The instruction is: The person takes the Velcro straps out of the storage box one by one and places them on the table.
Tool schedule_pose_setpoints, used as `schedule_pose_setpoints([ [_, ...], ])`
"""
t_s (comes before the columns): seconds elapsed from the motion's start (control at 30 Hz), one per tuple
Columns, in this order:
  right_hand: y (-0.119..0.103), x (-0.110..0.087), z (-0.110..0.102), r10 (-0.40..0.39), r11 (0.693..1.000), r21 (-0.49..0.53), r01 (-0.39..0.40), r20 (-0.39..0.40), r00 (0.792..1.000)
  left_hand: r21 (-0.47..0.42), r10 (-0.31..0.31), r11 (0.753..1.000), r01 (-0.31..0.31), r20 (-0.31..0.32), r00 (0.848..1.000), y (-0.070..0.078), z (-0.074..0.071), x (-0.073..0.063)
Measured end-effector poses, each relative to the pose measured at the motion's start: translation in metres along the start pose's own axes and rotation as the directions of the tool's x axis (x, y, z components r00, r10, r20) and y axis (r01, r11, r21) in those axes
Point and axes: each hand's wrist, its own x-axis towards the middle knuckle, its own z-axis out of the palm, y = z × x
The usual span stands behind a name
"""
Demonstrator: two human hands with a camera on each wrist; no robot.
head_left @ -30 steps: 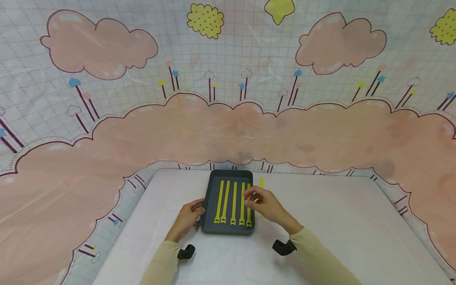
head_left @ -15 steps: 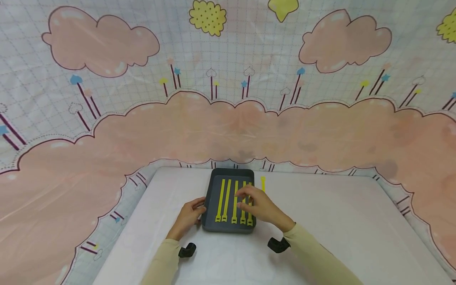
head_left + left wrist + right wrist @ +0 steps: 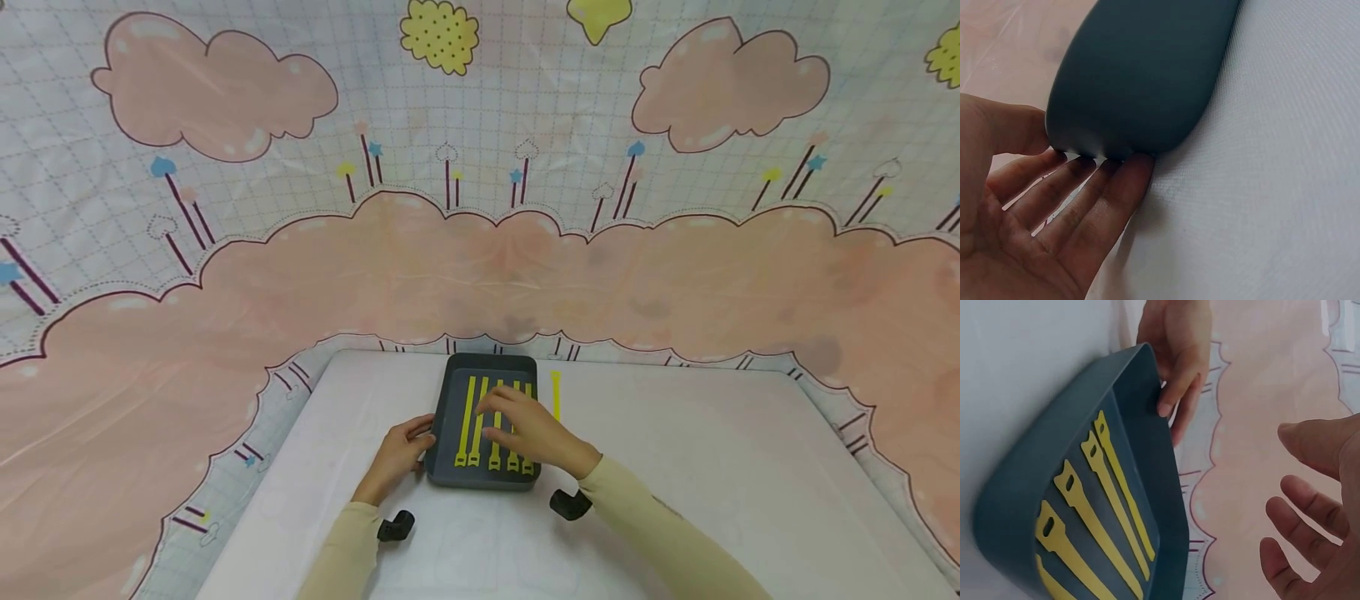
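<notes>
A dark grey-blue tray (image 3: 483,483) stands on the white table with several yellow hook-and-loop cable ties (image 3: 464,417) laid side by side in it. My left hand (image 3: 397,457) grips the tray's left side, thumb at the rim and fingertips against the outer wall (image 3: 1141,75) in the left wrist view. Over the tray hovers my right hand (image 3: 531,429), fingers apart and gently bent, holding nothing. It hides parts of the cable ties in the head view. The right wrist view shows their slotted ends, one cable tie (image 3: 1067,540) lying near the side wall.
Another yellow cable tie (image 3: 556,396) lies on the table (image 3: 712,467) just right of the tray. Behind the table hangs a printed cloth (image 3: 480,275) with pink clouds. A black wrist camera (image 3: 570,505) sticks out below the right wrist.
My right hand has moved left from the tray's right edge to above its middle, fingers empty throughout. The left hand stays at the tray's left side, and the cable ties lie as before.
</notes>
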Motion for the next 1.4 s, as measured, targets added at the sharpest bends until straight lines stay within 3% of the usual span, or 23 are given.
schedule_pose_setpoints([
  [0.23, -0.002, 0.014, -0.001, -0.096, 0.985, -0.141, 0.098, 0.026, 0.995, -0.015, 0.010, 1.000, -0.010, 0.001, 1.000, 0.001, -0.001, 0.000],
  [0.37, -0.001, 0.022, 0.000, -0.106, 0.970, -0.211, 0.117, 0.064, 0.992, -0.015, 0.001, 1.000, -0.001, 0.003, 1.000, 0.002, -0.001, -0.002],
  [0.7, 0.005, 0.039, 0.004, -0.075, 0.923, -0.366, 0.122, 0.141, 0.987, -0.017, 0.000, 1.000, 0.000, 0.007, 1.000, 0.000, 0.000, 0.001],
  [1.17, 0.021, 0.062, 0.020, 0.022, 0.905, -0.419, 0.075, 0.221, 0.975, -0.032, 0.000, 0.999, 0.000, 0.009, 1.000, -0.001, 0.000, 0.001],
  [1.4, 0.027, 0.069, 0.029, 0.032, 0.885, -0.455, 0.096, 0.267, 0.963, -0.033, -0.006, 0.999, 0.006, 0.007, 1.000, 0.001, 0.001, 0.000],
])
